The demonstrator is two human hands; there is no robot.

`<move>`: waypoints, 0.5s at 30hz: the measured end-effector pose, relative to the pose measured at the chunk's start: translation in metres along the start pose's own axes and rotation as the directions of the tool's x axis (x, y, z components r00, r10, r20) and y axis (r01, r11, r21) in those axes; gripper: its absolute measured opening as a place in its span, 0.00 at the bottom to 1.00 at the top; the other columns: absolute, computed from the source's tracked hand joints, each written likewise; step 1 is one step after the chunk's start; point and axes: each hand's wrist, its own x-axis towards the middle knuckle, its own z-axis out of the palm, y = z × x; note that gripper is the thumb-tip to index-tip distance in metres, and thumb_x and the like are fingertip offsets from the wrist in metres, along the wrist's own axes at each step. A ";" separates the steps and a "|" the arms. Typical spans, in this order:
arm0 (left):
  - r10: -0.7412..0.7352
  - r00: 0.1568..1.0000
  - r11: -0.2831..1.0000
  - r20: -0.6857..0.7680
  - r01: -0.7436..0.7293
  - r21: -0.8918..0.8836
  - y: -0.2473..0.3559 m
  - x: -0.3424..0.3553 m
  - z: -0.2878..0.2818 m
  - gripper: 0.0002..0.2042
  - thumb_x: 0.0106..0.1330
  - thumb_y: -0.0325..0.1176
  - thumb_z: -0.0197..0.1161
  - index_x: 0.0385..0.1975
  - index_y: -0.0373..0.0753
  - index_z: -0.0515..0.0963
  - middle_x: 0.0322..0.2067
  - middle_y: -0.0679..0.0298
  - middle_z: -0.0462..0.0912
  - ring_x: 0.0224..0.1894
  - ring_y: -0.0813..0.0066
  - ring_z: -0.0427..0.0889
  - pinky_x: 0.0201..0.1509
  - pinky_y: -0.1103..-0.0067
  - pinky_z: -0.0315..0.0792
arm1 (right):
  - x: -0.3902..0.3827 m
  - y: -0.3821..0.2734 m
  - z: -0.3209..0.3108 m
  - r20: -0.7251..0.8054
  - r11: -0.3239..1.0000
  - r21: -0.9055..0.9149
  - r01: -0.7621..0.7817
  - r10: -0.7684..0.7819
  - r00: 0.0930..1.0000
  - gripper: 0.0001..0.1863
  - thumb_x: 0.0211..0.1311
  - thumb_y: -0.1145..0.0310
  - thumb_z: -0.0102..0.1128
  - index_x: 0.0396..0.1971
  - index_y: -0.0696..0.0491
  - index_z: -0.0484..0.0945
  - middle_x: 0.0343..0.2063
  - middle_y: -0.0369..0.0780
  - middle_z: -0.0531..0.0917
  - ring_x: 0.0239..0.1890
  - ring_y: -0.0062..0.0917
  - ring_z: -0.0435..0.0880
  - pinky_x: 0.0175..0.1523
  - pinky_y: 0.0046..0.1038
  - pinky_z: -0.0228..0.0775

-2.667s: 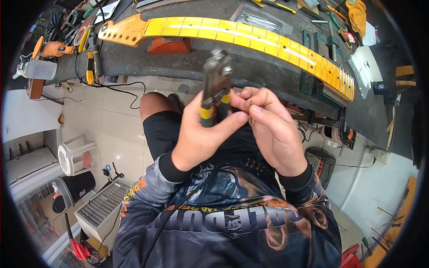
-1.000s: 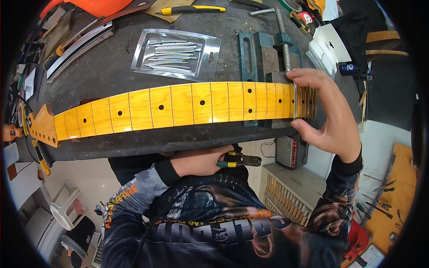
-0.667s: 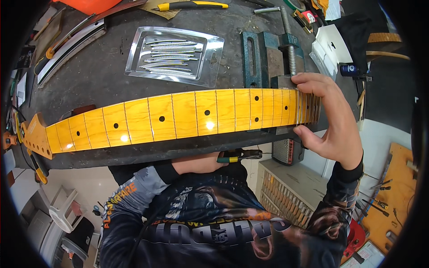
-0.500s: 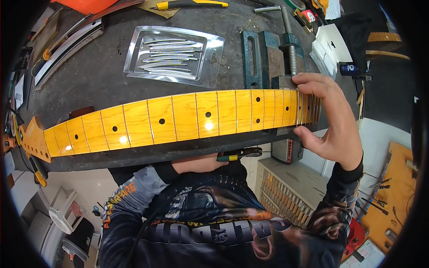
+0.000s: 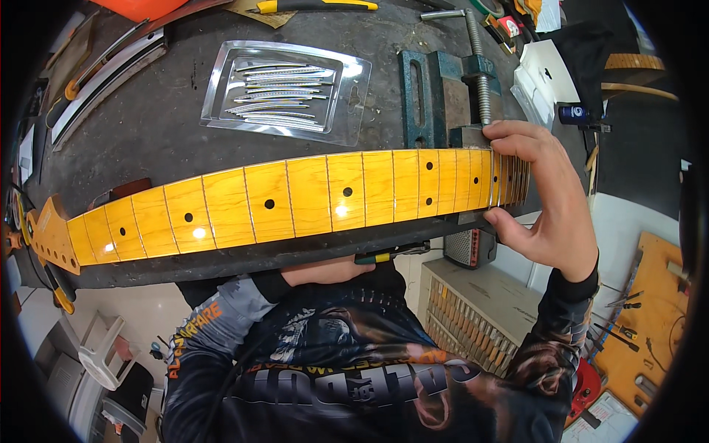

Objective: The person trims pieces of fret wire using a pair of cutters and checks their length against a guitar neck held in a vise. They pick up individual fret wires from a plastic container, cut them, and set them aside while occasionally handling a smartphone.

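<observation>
A yellow guitar neck (image 5: 310, 196) with black dot inlays lies across the bench, its headstock (image 5: 53, 236) at the left. Silver frets (image 5: 521, 181) sit at its right end; farther left only thin slot lines show. My right hand (image 5: 557, 196) spans that end, thumb at the near edge and fingers at the far edge, pinching a fret wire (image 5: 492, 177) by its ends. My left hand (image 5: 325, 272) rests at the bench's near edge, against my body. It is closed on pliers with green-and-yellow handles (image 5: 377, 258); its fingers are partly hidden.
Beyond the neck is a clear plastic tray (image 5: 360, 103) of several curved fret wires (image 5: 281, 96). A green vise (image 5: 436, 96) stands close to the right end. A long straightedge (image 5: 111, 92) lies far left, a yellow-black cutter (image 5: 317, 6) at the back. Drawers (image 5: 473, 310) stand below right.
The view has shifted slightly, so the neck's left end appears a little lower and farther left. My left hand and the pliers have dropped slightly. My right hand keeps its pinch.
</observation>
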 end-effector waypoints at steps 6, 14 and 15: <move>-0.022 0.999 1.000 0.040 0.022 -0.012 -0.001 0.002 -0.002 0.35 0.81 0.54 0.67 0.81 0.42 0.72 0.78 0.45 0.74 0.78 0.41 0.73 0.83 0.57 0.66 | -0.001 0.000 -0.001 0.010 1.000 0.007 -0.008 0.008 1.000 0.35 0.49 0.69 0.79 0.60 0.53 0.78 0.64 0.44 0.85 0.66 0.47 0.83 0.72 0.47 0.73; -0.023 0.997 0.999 0.074 0.025 -0.025 -0.002 0.001 -0.003 0.34 0.83 0.55 0.65 0.82 0.44 0.71 0.79 0.46 0.73 0.79 0.44 0.72 0.84 0.58 0.65 | -0.001 0.002 0.000 0.022 0.999 0.031 -0.007 0.006 1.000 0.35 0.50 0.69 0.79 0.61 0.53 0.77 0.65 0.45 0.84 0.67 0.47 0.83 0.73 0.47 0.72; 0.043 0.999 0.998 -0.023 -0.044 -0.035 -0.006 0.000 0.003 0.30 0.81 0.49 0.68 0.76 0.40 0.76 0.71 0.46 0.80 0.71 0.45 0.79 0.78 0.59 0.71 | 0.000 0.002 -0.001 0.023 0.999 0.032 -0.006 0.005 1.000 0.35 0.50 0.69 0.79 0.61 0.53 0.77 0.65 0.45 0.84 0.67 0.47 0.83 0.73 0.47 0.72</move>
